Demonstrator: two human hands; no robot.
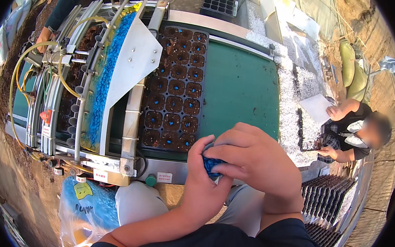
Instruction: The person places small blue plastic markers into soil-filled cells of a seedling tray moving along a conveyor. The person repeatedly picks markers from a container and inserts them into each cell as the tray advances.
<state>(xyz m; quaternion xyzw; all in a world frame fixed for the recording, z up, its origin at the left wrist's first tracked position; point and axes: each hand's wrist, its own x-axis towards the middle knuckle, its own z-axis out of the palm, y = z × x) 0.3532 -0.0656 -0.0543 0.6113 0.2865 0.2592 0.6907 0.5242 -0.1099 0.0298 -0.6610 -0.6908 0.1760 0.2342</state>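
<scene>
Blue coated seeds (211, 164) lie heaped in the cupped palm of my left hand (203, 183), above the conveyor's near edge. From the right, my right hand (254, 156) reaches over them, its fingertips touching the pile; whether it grips any seeds is hidden. Just beyond my left hand, a black seedling tray (202, 99) of dark soil sits on the green conveyor belt (242, 88). Single blue seeds show in many of its cells. To the left, the seeding machine's trough holds a long bed of blue seeds (109, 68) beside a white metal plate (136, 56).
A co-worker (353, 132) on the right holds a white sheet (317, 108) and a tray over white granules (288, 120). Another person's arm (58, 11) reaches in behind the machine. Stacked trays (327, 196) stand lower right; a seed bag (88, 202) sits lower left.
</scene>
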